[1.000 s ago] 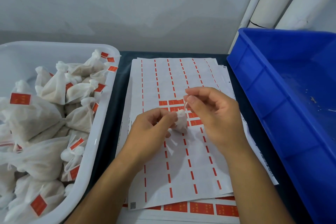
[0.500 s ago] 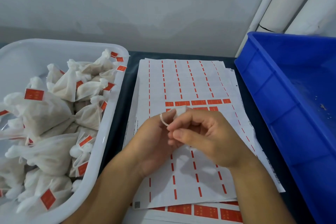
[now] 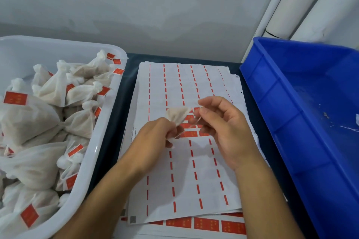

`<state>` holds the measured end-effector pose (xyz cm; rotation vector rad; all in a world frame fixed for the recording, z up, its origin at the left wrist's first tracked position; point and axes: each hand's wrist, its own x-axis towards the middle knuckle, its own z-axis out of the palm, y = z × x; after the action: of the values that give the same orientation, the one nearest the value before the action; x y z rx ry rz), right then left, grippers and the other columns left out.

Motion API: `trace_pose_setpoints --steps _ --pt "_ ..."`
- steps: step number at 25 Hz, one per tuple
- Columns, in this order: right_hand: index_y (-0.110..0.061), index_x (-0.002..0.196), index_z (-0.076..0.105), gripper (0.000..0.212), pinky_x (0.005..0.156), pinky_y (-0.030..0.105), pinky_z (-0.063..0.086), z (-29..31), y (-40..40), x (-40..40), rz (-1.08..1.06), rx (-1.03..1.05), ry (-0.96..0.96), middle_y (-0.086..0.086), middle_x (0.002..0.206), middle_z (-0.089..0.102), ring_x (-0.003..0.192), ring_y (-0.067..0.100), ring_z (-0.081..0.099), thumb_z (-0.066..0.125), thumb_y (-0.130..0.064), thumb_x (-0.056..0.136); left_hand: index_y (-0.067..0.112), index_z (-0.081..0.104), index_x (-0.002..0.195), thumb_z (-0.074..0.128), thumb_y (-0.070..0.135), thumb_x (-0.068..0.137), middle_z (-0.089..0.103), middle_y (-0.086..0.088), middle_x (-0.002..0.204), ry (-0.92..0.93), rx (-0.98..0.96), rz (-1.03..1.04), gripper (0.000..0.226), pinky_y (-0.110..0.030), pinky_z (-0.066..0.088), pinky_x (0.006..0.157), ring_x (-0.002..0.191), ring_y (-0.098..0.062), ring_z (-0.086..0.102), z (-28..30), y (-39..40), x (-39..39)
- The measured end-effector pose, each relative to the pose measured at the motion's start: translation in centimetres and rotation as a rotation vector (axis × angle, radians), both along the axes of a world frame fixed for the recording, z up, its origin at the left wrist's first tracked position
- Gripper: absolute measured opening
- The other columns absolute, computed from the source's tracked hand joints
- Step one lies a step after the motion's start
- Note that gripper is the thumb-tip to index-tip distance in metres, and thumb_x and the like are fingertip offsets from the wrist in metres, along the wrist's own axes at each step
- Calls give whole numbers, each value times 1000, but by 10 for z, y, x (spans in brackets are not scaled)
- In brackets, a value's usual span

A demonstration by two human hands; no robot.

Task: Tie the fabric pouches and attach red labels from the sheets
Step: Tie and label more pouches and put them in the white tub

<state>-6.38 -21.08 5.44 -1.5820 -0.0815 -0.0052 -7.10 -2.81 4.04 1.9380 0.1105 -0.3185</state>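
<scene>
White fabric makes up the small pouch [image 3: 177,115] held up between the two hands, above the top sheet [image 3: 186,170] of a stack of label sheets. The left hand [image 3: 155,137] has its fingers curled round the gathered neck of the pouch, and the filled body of the pouch fans out above and just to the right of its knuckles. A bit of the gathered fabric end pokes out under this hand's fingers.

The right hand [image 3: 223,132] sits just to the right of the pouch, apart from its body. Its thumb and forefinger pinch a thin pale string [image 3: 196,121] that runs down and left toward the neck held by the left hand; the remaining fingers are loosely bent.

Under both hands, the top sheet is mostly stripped, with only narrow red dashes left in columns. A few whole red labels [image 3: 191,134] remain on it directly below the pouch and between the hands. More full red labels show on a lower sheet [image 3: 206,224] near the person's forearms.

Left of the left hand stands a white tub [image 3: 101,141] piled with tied pouches [image 3: 79,93], many carrying a red label at the neck. Right of the right hand is a blue crate [image 3: 281,112], with some specks and a pale thread on its floor.
</scene>
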Motion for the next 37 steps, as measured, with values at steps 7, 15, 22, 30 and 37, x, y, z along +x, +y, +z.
trace_pose_setpoints --steps 7,15,22,30,37 --pt "-38 106 75 15 88 19 53 -2 5 -6 41 -353 -422 -14 105 70 107 16 70 73 -29 94 25 61 73 38 59 94 59 12 90 -467 384 -277 46 -36 54 70 79 -5 57 -9 -7 -6" --pt "-40 128 64 28 87 40 63 -10 2 0 176 -375 -232 -20 104 71 109 10 68 58 -46 101 26 59 79 30 42 105 62 5 86 -321 -38 -308 43 -38 52 78 79 -10 58 -6 -8 -7" --pt "-35 102 69 11 78 17 54 -4 -2 -3 222 -345 -285 -14 94 68 94 14 69 71 -28 94 28 77 75 39 38 107 74 0 79 -71 -222 -152 51 -30 57 81 83 -11 70 1 -2 -1" --pt "-34 106 78 15 88 16 53 -5 -7 -5 250 -539 -359 -24 102 71 105 7 67 75 -29 93 21 80 75 50 42 104 78 3 85 -9 -260 -9 47 -30 50 78 78 -4 71 -5 3 5" --pt "-34 120 76 29 93 19 52 -5 -6 -4 225 -587 -344 -23 112 71 110 3 65 66 -44 95 50 77 83 45 54 103 77 17 89 -34 -276 107 38 -30 54 80 86 0 72 -5 -2 4"
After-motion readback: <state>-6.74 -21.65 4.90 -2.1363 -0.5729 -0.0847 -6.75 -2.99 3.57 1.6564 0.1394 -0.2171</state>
